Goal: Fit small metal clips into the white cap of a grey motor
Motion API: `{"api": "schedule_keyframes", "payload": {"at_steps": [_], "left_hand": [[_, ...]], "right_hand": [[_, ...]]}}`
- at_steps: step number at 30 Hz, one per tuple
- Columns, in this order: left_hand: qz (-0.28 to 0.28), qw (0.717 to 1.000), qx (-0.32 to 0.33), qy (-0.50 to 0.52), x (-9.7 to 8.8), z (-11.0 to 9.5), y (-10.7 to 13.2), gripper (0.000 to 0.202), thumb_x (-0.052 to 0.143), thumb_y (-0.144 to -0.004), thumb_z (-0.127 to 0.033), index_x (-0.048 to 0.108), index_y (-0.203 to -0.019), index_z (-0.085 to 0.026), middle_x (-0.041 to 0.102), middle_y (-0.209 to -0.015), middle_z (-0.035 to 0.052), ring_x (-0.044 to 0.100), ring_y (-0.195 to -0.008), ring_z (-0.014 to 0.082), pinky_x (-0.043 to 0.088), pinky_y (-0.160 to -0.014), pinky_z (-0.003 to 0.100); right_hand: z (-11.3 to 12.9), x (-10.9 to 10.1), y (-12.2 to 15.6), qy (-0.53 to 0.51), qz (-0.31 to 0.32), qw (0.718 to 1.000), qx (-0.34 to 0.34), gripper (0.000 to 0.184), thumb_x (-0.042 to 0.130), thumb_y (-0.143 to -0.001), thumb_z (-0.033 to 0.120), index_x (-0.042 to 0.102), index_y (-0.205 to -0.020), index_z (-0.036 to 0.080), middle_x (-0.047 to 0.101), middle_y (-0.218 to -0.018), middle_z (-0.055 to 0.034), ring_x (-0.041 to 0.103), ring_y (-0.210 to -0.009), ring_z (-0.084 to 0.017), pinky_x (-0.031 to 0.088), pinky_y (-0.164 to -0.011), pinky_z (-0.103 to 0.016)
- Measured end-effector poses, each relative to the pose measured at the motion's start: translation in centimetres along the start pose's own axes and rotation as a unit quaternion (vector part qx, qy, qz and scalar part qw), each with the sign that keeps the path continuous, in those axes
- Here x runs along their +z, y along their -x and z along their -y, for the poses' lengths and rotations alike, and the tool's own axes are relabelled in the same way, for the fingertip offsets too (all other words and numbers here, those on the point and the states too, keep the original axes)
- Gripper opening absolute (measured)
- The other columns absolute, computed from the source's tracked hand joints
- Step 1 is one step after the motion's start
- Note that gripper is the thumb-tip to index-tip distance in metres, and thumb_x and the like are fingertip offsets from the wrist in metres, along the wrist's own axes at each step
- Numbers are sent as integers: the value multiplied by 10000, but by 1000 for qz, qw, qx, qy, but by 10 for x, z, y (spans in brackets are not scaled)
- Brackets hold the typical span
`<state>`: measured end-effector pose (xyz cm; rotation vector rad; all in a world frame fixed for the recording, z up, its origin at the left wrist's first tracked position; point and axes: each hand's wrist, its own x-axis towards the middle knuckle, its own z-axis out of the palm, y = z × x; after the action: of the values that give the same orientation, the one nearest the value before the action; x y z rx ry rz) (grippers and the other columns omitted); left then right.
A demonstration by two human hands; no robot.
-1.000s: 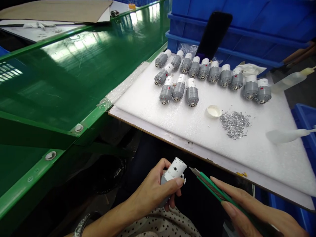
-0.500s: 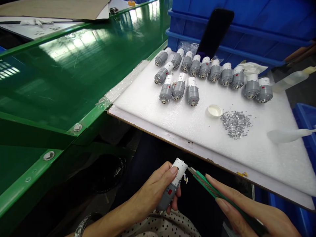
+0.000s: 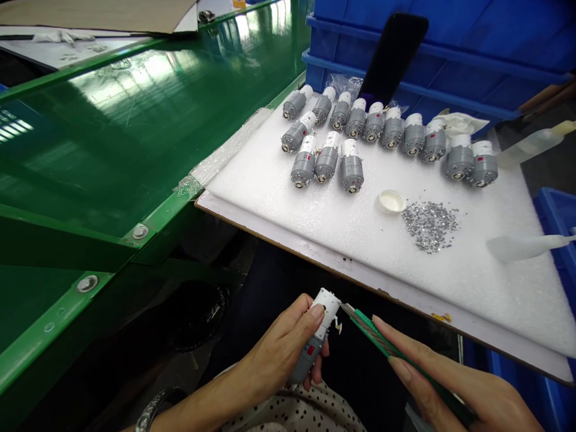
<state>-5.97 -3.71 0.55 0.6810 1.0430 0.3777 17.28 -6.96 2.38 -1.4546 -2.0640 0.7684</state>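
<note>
Left hand (image 3: 285, 345) has its fingers wrapped around a gray-and-white cylinder (image 3: 311, 348) over the lap (image 3: 315, 405), thumb pressed on the white part. Right hand (image 3: 468, 381) is pinching a green craft knife (image 3: 375, 337), tip right by that end, can't tell if touching; beyond, similar cylinders (image 3: 351, 168) and silver bits (image 3: 431, 226) sit on white foam (image 3: 459, 294).

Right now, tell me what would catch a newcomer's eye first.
First, the grey-and-white cylinders crowded on the white foam sheet, before stacked blue crates. Next, the glossy green surface at left. Below, the left hand holds a single cylinder, the right hand a green cutter, tip close to it.
</note>
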Motion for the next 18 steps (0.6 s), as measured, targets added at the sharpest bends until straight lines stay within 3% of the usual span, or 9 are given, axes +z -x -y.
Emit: {"api": "schedule_keyframes", "payload": {"at_steps": [2, 5, 7, 9, 12, 16, 18], "left_hand": [[-23, 998, 20, -49, 0, 1, 2, 414, 334, -970, -613, 418, -900, -214, 519, -684, -47, 517, -534, 89, 422, -507, 204], [-72, 983, 58, -159, 2, 3, 3, 421, 282, -984, -609, 428, -909, -221, 511, -737, -38, 517, -600, 102, 425, -578, 234], [-101, 968, 73, -219, 3, 5, 3, 419, 241, -994, -594, 424, -914, -226, 504, -700, -40, 514, -608, 119, 413, -603, 257], [-123, 955, 78, -258, 4, 5, 2, 408, 222, -1000, -579, 413, -921, -228, 489, -655, -46, 513, -603, 137, 397, -611, 275], [-144, 940, 81, -300, 3, 5, 0, 378, 219, -1007, -546, 412, -941, -228, 502, -662, -35, 514, -602, 159, 370, -607, 295], [-168, 921, 93, -339, 0, 4, 0, 351, 219, -1010, -507, 426, -992, -225, 547, -713, -7, 541, -652, 191, 350, -637, 314], [-173, 917, 92, -347, -1, 4, 0, 344, 217, -1009, -502, 424, -1002, -226, 556, -722, -1, 547, -658, 198, 341, -639, 317]], "right_hand": [[-3, 1, 2, 38, 8, 999, -29, 458, 538, -947, 279, 533, -1405, 265, 734, -1141, -10, 730, -945, -169, 569, -772, -130], [-4, 4, 2, 78, 22, 995, -57, 488, 540, -945, 249, 497, -1428, 302, 772, -840, 8, 740, -642, -125, 557, -578, -83], [0, 7, 1, 61, 29, 996, -50, 480, 520, -951, 228, 498, -1423, 313, 729, -681, 21, 688, -499, -103, 541, -513, -79], [5, 10, -2, 4, 28, 999, -18, 455, 503, -955, 242, 523, -1407, 286, 718, -668, -4, 689, -517, -123, 566, -536, -119], [12, 12, -9, -115, 29, 989, 91, 394, 542, -936, 346, 634, -1308, 253, 724, -692, -48, 720, -652, -183, 592, -573, -193], [19, 16, -16, -249, 40, 917, 308, 466, 616, -867, 523, 707, -1212, 223, 597, -527, -19, 654, -552, -180, 545, -467, -217], [23, 19, -17, -274, 35, 892, 358, 515, 645, -829, 563, 719, -1195, 207, 504, -475, 9, 563, -458, -146, 490, -413, -212]]}}
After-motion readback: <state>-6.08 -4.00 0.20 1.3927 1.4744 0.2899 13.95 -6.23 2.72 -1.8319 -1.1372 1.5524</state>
